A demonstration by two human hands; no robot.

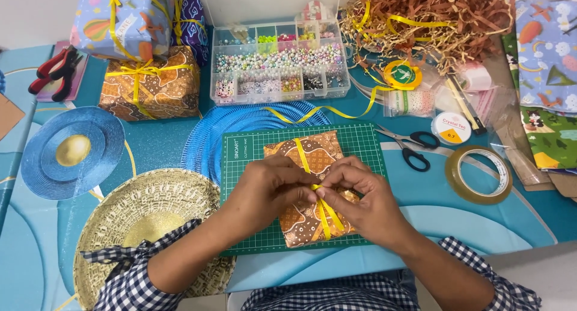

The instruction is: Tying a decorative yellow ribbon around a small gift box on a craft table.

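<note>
**A:** What are the fingers up to here?

**B:** Both sets are pinched shut on the yellow ribbon [317, 188], right at the middle of the small brown patterned parcel [312, 187]. The left hand [270, 187] and right hand [363, 197] meet fingertip to fingertip over the crossing point.

**A:** And where's the parcel sitting?

**B:** Flat on the green cutting mat [240, 160], slightly tilted, with the ribbon running lengthwise over it. Just right of the mat lie black-handled scissors [412, 148], then a roll of clear tape [479, 174]. Behind the mat there's a clear bead organiser box [279, 64], and off to the left two already wrapped gifts [141, 52] tied in yellow. A straw hat [144, 221] lies by the left sleeve.
</note>
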